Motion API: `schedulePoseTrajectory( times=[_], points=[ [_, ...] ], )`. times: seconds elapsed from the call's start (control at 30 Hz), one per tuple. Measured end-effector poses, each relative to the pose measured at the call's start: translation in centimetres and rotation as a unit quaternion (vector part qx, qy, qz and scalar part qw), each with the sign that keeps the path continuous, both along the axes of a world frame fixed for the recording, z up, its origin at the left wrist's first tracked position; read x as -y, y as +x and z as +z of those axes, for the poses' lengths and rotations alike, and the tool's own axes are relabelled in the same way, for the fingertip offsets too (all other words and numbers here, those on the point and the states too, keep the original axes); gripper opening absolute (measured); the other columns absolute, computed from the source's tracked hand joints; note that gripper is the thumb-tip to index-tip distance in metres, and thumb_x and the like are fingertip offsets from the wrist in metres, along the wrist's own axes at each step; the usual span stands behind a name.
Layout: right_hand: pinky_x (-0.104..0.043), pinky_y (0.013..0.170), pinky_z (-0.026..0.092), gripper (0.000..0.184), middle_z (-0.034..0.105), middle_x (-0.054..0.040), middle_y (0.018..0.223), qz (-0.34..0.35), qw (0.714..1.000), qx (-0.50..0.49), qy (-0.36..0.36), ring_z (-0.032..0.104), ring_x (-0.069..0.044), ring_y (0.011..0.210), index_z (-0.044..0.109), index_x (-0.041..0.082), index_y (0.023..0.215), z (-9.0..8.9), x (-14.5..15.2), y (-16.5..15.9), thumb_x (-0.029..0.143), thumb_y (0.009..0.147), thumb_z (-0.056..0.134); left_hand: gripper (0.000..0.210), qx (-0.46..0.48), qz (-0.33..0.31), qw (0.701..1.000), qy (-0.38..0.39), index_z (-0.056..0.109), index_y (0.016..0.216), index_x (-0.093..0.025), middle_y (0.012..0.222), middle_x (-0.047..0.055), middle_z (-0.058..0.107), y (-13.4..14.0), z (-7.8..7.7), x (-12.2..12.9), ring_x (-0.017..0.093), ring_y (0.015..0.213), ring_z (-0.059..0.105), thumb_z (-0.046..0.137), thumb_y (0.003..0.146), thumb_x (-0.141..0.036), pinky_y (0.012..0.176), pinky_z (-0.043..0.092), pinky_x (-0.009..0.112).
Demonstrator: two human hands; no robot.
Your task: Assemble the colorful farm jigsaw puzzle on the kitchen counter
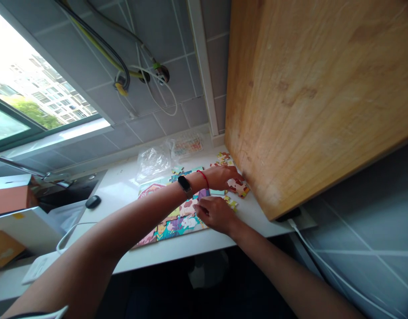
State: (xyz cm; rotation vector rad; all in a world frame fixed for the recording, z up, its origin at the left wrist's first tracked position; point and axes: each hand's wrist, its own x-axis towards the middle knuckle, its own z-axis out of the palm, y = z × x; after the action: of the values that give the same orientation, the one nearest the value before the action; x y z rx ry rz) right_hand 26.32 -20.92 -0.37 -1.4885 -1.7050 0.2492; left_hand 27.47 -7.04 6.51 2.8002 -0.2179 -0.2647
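Puzzle pieces [240,188] — probably light, stiff — are best edge-pinched; grip by left hand [225,176] or curled right hand [216,213] can't be told.

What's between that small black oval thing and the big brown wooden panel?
In the head view, a colourful animal-patterned jigsaw puzzle lies between them, partly hidden by the left forearm; nearer the panel, loose jigsaw pieces lie by the left hand.

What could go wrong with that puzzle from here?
The left forearm crosses above the puzzle, so it might brush joined pieces apart. Loose pieces near the left fingers lie close to the wooden board and might get pushed against it. The puzzle also sits near the front edge of the counter, so a hard nudge could slide it over.
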Motion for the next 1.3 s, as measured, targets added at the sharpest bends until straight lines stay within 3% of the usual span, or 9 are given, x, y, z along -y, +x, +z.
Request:
schedulePoseTrajectory(
  times=[0.2,0.4,0.5,0.63,0.73,0.83,0.97,1.13,1.3],
  points=[
    [-0.028,0.061,0.031,0.032,0.063,0.0011,0.066,-0.002,1.0,-0.005,-0.015,0.056,-0.014,0.061,0.057,0.021,0.069,0.1,0.0,0.0,0.027,0.1,0.059,0.053,-0.019,0.009,0.999,0.042,0.07,0.135,-0.022,0.119,0.01,0.07,-0.2,0.6,0.7,0.026,0.107,0.068,0.067,0.084,-0.009,0.095,0.053,0.034],
    [-0.028,0.062,0.03,0.028,0.063,0.0007,0.067,0.006,0.999,0.006,-0.048,0.056,-0.014,0.064,0.058,0.02,0.072,0.3,-0.1,0.0,0.025,0.099,0.06,0.042,-0.036,0.02,0.998,0.055,0.072,0.129,-0.024,0.118,0.009,0.069,0.4,0.0,0.6,0.025,0.11,0.067,0.077,0.087,-0.03,0.094,0.051,0.032],
    [-0.028,0.062,0.03,0.027,0.062,0.0008,0.066,0.019,0.999,0.006,-0.031,0.054,-0.014,0.063,0.057,0.021,0.071,0.2,0.1,-0.1,0.024,0.097,0.059,0.041,-0.039,0.022,0.997,0.071,0.072,0.121,-0.021,0.118,0.009,0.069,0.9,0.1,0.7,0.025,0.11,0.067,0.082,0.083,-0.034,0.095,0.049,0.032],
    [-0.028,0.058,0.03,0.035,0.053,0.0022,0.058,-0.035,0.996,-0.08,0.019,0.046,-0.012,0.055,0.049,0.022,0.064,0.4,0.2,0.3,0.027,0.098,0.053,0.043,-0.031,0.026,0.995,0.091,0.073,0.115,-0.019,0.119,0.01,0.069,0.7,1.1,1.0,0.028,0.107,0.067,0.085,0.077,-0.035,0.086,0.051,0.034],
    [-0.028,0.052,0.026,0.044,0.039,0.0049,0.05,-0.08,0.979,-0.182,0.04,0.037,-0.01,0.048,0.036,0.023,0.057,0.7,0.1,0.8,0.032,0.097,0.051,0.021,-0.007,0.046,0.994,0.099,0.076,0.101,-0.019,0.116,0.009,0.071,-0.1,1.5,0.6,0.027,0.108,0.067,0.076,0.081,-0.026,0.082,0.052,0.033],
    [-0.028,0.05,0.024,0.045,0.033,0.0054,0.049,-0.078,0.973,-0.213,0.051,0.035,-0.01,0.047,0.03,0.024,0.056,1.0,0.1,1.1,0.032,0.095,0.051,0.026,0.013,0.084,0.994,0.062,0.076,0.111,-0.02,0.121,0.008,0.072,-1.1,1.1,-0.3,0.025,0.112,0.068,0.073,0.086,-0.027,0.087,0.052,0.031],
    [-0.028,0.051,0.024,0.044,0.034,0.0053,0.049,-0.058,0.982,-0.172,0.053,0.036,-0.01,0.047,0.032,0.023,0.056,0.9,0.4,0.6,0.029,0.094,0.052,0.044,0.007,0.065,0.998,0.023,0.072,0.127,-0.02,0.123,0.009,0.072,-2.0,0.0,-1.0,0.023,0.109,0.069,0.077,0.087,-0.036,0.093,0.052,0.031],
    [-0.027,0.056,0.03,0.032,0.05,0.0024,0.053,0.019,0.996,-0.077,0.032,0.047,-0.011,0.051,0.044,0.021,0.058,0.2,0.6,-0.2,0.02,0.088,0.054,0.047,-0.006,0.069,0.997,0.021,0.074,0.121,-0.018,0.112,0.009,0.073,-2.2,-0.5,-0.6,0.023,0.102,0.07,0.085,0.081,-0.042,0.087,0.052,0.029],
    [-0.027,0.059,0.031,0.027,0.058,0.0002,0.056,0.025,0.999,-0.023,0.005,0.053,-0.013,0.055,0.052,0.021,0.059,-0.1,0.5,-0.3,0.018,0.085,0.058,0.041,0.001,0.082,0.996,0.026,0.076,0.114,-0.018,0.111,0.009,0.073,-2.2,-0.4,-0.4,0.023,0.1,0.07,0.085,0.081,-0.041,0.086,0.051,0.029]
  ],
)
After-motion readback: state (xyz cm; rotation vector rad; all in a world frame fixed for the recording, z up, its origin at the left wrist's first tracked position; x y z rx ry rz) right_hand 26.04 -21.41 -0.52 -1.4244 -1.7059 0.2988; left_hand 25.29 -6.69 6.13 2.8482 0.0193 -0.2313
